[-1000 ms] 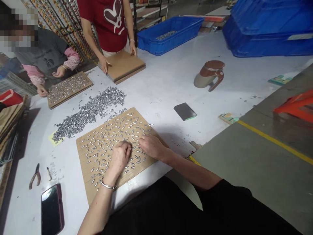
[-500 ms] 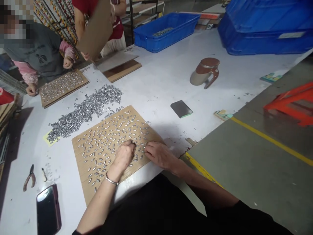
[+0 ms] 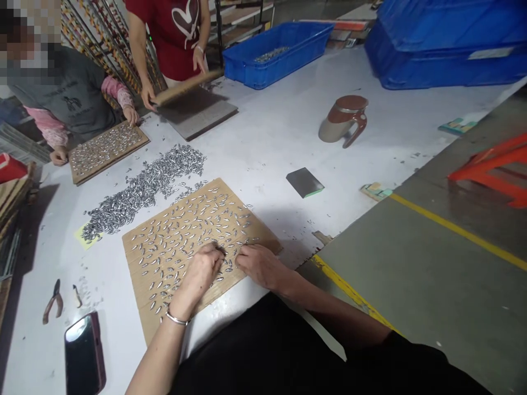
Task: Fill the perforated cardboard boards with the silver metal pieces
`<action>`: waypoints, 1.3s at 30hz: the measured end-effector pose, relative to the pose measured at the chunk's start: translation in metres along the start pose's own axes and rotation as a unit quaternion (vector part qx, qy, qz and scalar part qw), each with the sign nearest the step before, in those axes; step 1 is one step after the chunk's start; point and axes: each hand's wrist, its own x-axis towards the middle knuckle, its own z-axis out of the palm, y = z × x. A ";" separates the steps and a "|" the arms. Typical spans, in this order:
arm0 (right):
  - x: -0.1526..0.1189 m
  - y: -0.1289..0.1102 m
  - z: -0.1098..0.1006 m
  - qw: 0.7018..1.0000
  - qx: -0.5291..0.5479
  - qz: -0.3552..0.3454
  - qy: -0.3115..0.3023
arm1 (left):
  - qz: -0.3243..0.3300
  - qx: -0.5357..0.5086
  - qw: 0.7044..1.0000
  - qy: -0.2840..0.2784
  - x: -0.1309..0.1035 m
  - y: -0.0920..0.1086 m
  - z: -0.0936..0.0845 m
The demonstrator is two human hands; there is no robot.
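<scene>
- Left hand [image 3: 205,265]: curled over cardboard [image 3: 264,230], towards 5 o'clock — cannot tell if it grips anything.
- Right hand [image 3: 257,265]: also curled, at the left's 3 o'clock — grip hidden, cannot tell.
- Silver pieces [image 3: 229,269]: scattered across the cardboard, on the bench [image 3: 259,151].
- Pile [image 3: 144,192]: cardboard's 10 o'clock.

White table [image 3: 263,131] under cardboard sheet [image 3: 150,327], metal pieces [image 3: 135,196], mug [image 3: 338,122], phone [image 3: 83,355]

Room between cardboard [image 3: 209,293] and mug [image 3: 342,118], around block [image 3: 304,182]
</scene>
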 end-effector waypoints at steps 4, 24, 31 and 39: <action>-0.006 0.014 -0.002 0.996 0.061 0.032 0.048 | -0.001 0.037 0.999 -0.032 0.001 0.011 0.010; -0.026 0.041 -0.011 0.981 0.082 0.156 0.086 | 0.019 -0.002 0.999 0.045 0.006 -0.005 0.000; -0.016 0.039 -0.005 0.983 0.036 0.172 0.048 | 0.044 0.020 0.999 0.024 0.023 0.015 0.029; -0.018 0.026 -0.010 0.971 0.087 0.221 0.023 | -0.001 0.126 0.992 0.002 0.033 0.025 0.044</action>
